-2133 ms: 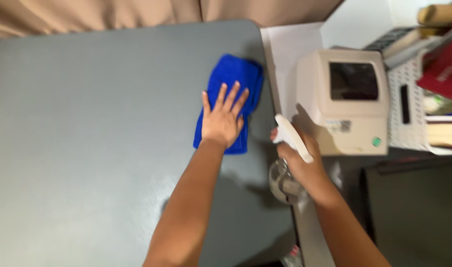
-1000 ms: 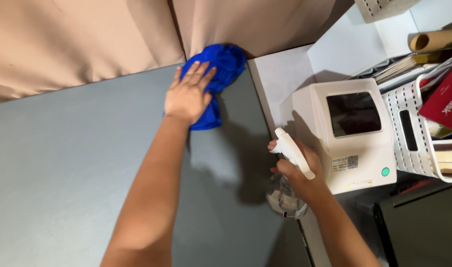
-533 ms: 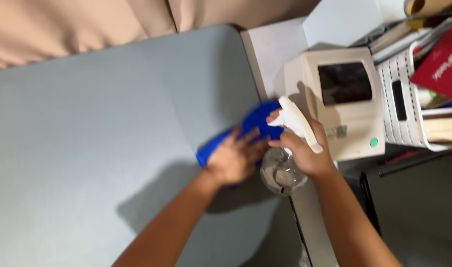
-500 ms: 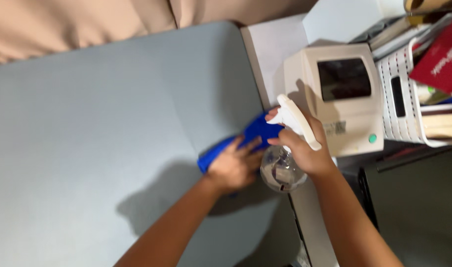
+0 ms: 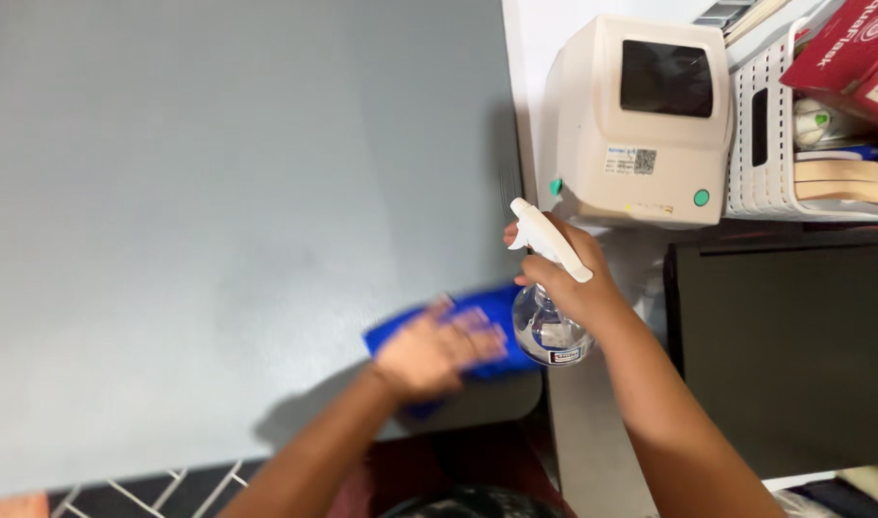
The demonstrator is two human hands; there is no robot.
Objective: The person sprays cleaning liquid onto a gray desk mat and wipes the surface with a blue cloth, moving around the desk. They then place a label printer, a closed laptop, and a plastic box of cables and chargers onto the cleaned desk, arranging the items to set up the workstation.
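My left hand [image 5: 429,352], blurred by motion, lies flat with fingers spread on a blue cloth [image 5: 487,307] at the near right corner of the grey table [image 5: 218,211]. My right hand [image 5: 578,288] grips the neck of a clear spray bottle [image 5: 549,331] with a white trigger head, held just above the table's right edge, its nozzle facing left over the table. The cloth is partly hidden under my left hand and behind the bottle.
A beige box-shaped machine with a dark window [image 5: 640,115] stands to the right of the table. A white perforated basket [image 5: 760,134] holding a red box and other items sits beside it. A black surface [image 5: 794,345] lies below them.
My left hand has swept the cloth from the far right corner down along the right edge to the near corner. The spray bottle stayed in my right hand. The view shifted toward me.
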